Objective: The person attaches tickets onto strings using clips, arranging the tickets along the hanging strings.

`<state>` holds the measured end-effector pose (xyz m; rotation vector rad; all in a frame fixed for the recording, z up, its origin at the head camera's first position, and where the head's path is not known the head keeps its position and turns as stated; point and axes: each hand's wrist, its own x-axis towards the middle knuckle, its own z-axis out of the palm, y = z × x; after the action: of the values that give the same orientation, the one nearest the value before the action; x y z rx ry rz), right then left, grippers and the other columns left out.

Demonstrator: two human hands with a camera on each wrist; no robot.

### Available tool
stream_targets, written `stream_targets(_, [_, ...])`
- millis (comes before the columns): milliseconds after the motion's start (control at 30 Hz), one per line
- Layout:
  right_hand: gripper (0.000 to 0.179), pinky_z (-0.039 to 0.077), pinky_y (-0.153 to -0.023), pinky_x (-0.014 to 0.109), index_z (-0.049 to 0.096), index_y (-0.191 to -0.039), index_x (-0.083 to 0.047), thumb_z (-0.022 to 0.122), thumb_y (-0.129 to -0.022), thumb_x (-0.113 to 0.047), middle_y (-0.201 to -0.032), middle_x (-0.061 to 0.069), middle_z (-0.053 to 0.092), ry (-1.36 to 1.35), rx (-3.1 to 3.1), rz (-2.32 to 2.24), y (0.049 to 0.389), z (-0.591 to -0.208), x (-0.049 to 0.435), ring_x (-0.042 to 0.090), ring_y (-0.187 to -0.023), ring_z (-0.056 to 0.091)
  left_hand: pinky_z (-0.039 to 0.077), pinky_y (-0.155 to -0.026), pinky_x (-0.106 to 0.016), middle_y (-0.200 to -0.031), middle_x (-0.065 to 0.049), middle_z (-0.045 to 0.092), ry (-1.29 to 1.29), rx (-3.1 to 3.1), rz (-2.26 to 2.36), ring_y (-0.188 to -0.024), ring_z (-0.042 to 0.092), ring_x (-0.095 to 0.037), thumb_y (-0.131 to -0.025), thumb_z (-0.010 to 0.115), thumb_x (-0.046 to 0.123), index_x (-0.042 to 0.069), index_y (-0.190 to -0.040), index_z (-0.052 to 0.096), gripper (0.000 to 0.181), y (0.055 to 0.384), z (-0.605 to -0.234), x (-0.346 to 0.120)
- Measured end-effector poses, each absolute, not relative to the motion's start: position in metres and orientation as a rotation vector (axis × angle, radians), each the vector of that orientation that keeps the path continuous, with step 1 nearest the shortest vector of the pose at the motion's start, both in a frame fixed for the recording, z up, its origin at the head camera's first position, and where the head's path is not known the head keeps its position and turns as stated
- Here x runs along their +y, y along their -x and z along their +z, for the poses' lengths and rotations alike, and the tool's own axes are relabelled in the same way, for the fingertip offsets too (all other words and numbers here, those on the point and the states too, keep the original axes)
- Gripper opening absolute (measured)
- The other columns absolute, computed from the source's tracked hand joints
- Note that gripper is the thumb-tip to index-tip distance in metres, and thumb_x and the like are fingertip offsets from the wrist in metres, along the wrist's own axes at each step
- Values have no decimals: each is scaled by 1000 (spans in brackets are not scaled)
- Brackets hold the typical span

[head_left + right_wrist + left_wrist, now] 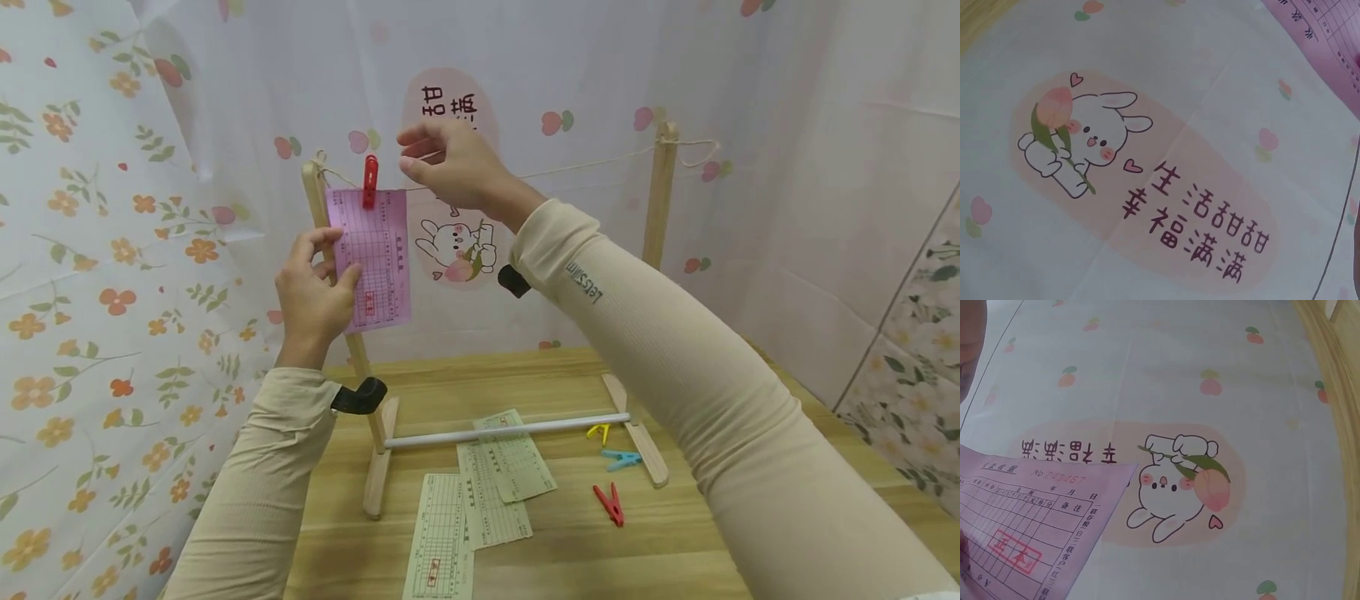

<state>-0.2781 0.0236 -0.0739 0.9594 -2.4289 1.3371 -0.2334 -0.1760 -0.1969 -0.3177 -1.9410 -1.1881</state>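
Observation:
A pink receipt slip (386,258) hangs from a thin string (585,164), held at its top edge by a red clothespin (370,182). My left hand (311,287) holds the slip at its left side, thumb over the printed front. In the left wrist view the printed slip (1035,519) reaches in from the left edge. My right hand (453,162) hovers right of the clothespin, apart from it, fingers loosely bent with nothing in them. The slip's corner (1325,47) shows at the top right of the right wrist view.
The string runs between two wooden posts (660,200), joined low down by a white rod (450,436). Green slips (442,533) lie on the wooden table (555,550). A yellow clothespin (600,432), a blue clothespin (622,459) and another red clothespin (610,504) lie at right.

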Motion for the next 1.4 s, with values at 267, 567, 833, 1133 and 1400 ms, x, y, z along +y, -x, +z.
stream_targets(267, [32, 49, -91, 31, 54, -130, -4, 53, -98, -9, -125, 5, 60, -1038, -2292, 1554, 274, -86, 49, 16, -107, 59, 55, -85, -35, -124, -17, 55, 319, -1961, -1189, -104, 65, -32, -84, 64, -13, -5, -125, 51, 44, 235, -200, -176])
stream_targets(567, [32, 48, -94, 32, 52, -131, 3, 49, -100, -6, -128, 12, 58, -1098, -2238, 1687, 273, -105, 70, 25, -116, 58, 57, -79, -36, -124, -16, 56, 298, -1975, -1133, -97, 67, -32, -84, 65, -9, -4, -124, 54, 41, 233, -205, -182])
stream_targets(833, [31, 49, -94, 36, 53, -130, 1, 50, -100, -7, -127, 11, 59, -1104, -2233, 1667, 270, -118, 82, 21, -112, 59, 56, -73, -24, -122, -17, 57, 314, -2009, -1117, -92, 67, -31, -84, 65, -8, -3, -123, 55, 41, 234, -209, -185])
stream_targets(1133, [34, 48, -96, 39, 50, -132, 6, 48, -100, -7, -129, 17, 56, -1109, -2240, 1717, 267, -137, 96, 27, -115, 58, 54, -62, -16, -123, -19, 57, 364, -2071, -1176, -92, 68, -35, -87, 65, -1, 0, -124, 55, 38, 230, -229, -188])
stream_targets(1400, [35, 45, -100, 41, 48, -132, 8, 43, -102, -9, -132, 22, 54, -1120, -2226, 1798, 266, -160, 105, 31, -118, 56, 57, -61, -25, -123, -25, 58, 387, -2060, -1276, -95, 66, -40, -93, 56, 6, -1, -120, 57, 28, 226, -244, -195])
